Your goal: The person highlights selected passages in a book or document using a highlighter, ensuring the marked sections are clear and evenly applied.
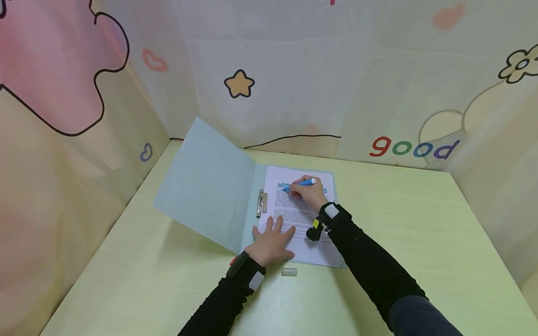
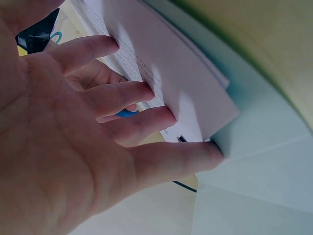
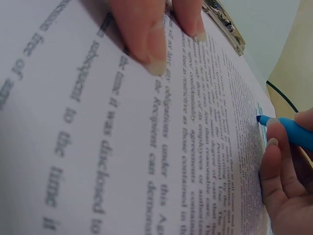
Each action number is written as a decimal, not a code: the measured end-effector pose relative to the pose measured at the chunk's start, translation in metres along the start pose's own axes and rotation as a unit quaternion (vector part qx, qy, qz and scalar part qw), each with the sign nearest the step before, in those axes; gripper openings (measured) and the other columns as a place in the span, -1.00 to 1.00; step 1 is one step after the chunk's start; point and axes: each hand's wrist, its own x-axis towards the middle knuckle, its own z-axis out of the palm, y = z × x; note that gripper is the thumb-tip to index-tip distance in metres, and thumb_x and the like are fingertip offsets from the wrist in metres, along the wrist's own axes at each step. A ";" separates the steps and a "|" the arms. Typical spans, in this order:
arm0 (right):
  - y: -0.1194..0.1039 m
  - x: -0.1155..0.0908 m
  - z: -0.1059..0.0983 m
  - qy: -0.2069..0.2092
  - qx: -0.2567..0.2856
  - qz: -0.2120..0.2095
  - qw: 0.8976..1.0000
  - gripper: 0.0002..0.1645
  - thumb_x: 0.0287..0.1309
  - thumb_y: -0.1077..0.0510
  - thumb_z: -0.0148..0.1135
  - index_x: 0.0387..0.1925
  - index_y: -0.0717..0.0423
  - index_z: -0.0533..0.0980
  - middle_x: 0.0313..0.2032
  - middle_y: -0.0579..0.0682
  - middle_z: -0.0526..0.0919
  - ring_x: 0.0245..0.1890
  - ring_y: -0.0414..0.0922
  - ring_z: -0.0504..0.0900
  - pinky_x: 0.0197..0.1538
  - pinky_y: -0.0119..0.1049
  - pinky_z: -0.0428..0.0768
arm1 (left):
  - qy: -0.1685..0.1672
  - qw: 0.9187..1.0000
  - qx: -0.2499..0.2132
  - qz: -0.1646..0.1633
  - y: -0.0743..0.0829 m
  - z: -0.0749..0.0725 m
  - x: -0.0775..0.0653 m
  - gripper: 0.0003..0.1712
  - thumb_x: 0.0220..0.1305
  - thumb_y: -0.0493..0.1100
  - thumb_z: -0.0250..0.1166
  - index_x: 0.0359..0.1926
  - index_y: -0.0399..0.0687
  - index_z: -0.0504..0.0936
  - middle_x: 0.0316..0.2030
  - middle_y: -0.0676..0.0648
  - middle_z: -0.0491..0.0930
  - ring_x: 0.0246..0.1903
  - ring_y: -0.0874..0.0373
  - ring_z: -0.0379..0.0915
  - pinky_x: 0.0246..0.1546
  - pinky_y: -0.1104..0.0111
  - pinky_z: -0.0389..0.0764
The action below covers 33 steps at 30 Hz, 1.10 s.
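Observation:
Between thumb and fingers, my right hand (image 1: 308,190) pinches a blue highlighter (image 1: 307,182), its tip on the upper lines of a printed sheet (image 1: 300,219). Blue strokes (image 3: 260,110) mark the text near the tip in the right wrist view. My left hand (image 1: 272,242) lies with spread fingers on the lower left of the paper, fingertips (image 2: 168,115) touching it. The paper sits in a light blue folder (image 1: 210,186) whose cover stands raised to the left. A metal clip (image 1: 261,204) is at the paper's left edge.
A small pale cap-like cylinder (image 1: 289,271) lies on the table (image 1: 420,233) just below the folder's bottom edge. A printed curtain (image 1: 294,84) hangs behind and at both sides of the table.

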 end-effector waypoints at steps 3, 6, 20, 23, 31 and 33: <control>0.001 0.000 0.000 0.001 -0.004 -0.010 1.000 -0.78 -0.03 0.18 0.33 -0.42 0.29 0.54 -0.48 0.20 0.73 -0.56 -0.10 0.65 -0.49 -0.40 0.56 | 0.000 1.000 0.000 0.000 0.001 0.000 0.000 -0.22 0.11 0.16 0.25 0.35 0.13 0.26 0.41 -0.24 0.08 0.35 -0.25 -0.12 0.13 -0.40 0.11; 0.002 0.000 -0.001 -0.001 -0.010 -0.019 1.000 -0.79 -0.02 0.19 0.32 -0.43 0.30 0.53 -0.43 0.28 0.73 -0.55 -0.09 0.66 -0.50 -0.41 0.58 | 0.000 1.000 -0.002 0.000 0.001 0.000 0.000 -0.22 0.11 0.16 0.24 0.35 0.13 0.26 0.41 -0.24 0.09 0.35 -0.25 -0.13 0.13 -0.40 0.10; 0.000 0.003 -0.003 -0.002 -0.008 -0.018 1.000 -0.81 -0.02 0.18 0.32 -0.47 0.25 0.52 -0.61 -0.04 0.70 -0.54 -0.11 0.66 -0.48 -0.39 0.58 | -0.002 1.000 -0.003 -0.003 0.001 -0.003 0.001 -0.21 0.12 0.16 0.23 0.36 0.13 0.23 0.42 -0.25 0.05 0.35 -0.25 -0.15 0.15 -0.39 0.08; -0.001 0.003 -0.003 -0.005 -0.003 -0.013 1.000 -0.81 -0.01 0.18 0.31 -0.46 0.24 0.51 -0.59 -0.09 0.69 -0.52 -0.12 0.67 -0.46 -0.41 0.58 | -0.002 1.000 0.001 -0.006 0.001 -0.002 0.002 -0.20 0.12 0.17 0.23 0.36 0.14 0.23 0.42 -0.24 0.05 0.35 -0.25 -0.15 0.15 -0.39 0.08; 0.002 0.002 -0.002 -0.003 0.007 -0.011 1.000 -0.81 0.00 0.19 0.31 -0.48 0.25 0.50 -0.55 -0.01 0.71 -0.52 -0.09 0.67 -0.47 -0.40 0.59 | -0.005 1.000 0.002 -0.004 0.001 0.000 0.001 -0.21 0.12 0.16 0.23 0.36 0.13 0.24 0.42 -0.25 0.06 0.35 -0.25 -0.14 0.14 -0.40 0.09; 0.003 0.001 -0.002 -0.001 0.006 -0.011 1.000 -0.82 -0.01 0.19 0.31 -0.50 0.23 0.49 -0.55 0.03 0.72 -0.52 -0.08 0.67 -0.47 -0.39 0.59 | -0.004 1.000 0.000 -0.003 0.001 -0.001 0.000 -0.21 0.12 0.16 0.24 0.36 0.12 0.24 0.41 -0.25 0.06 0.35 -0.26 -0.14 0.14 -0.40 0.08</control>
